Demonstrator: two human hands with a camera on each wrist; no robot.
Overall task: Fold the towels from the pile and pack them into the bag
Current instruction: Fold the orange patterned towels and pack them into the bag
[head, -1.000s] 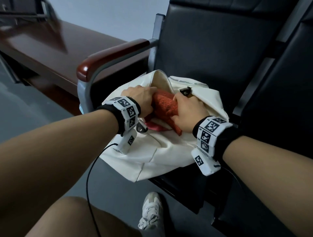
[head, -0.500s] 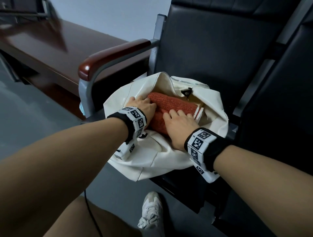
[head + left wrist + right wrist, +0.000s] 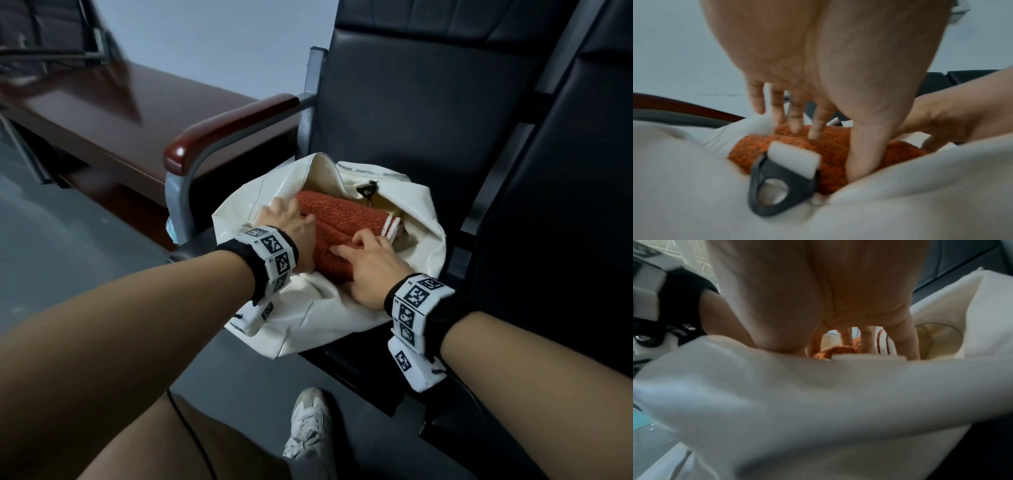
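Towel (image 3: 337, 222) in bag (image 3: 308, 318), black seat (image 3: 411, 113) (possibly leather)

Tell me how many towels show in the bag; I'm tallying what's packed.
1: the orange towel lies in the open bag under both hands. Others may be hidden beneath it.

No readable words or numbers anywhere, honestly. The white wristbands (image 3: 277, 255) just carry black-and-white square marker patterns, nothing you can read.
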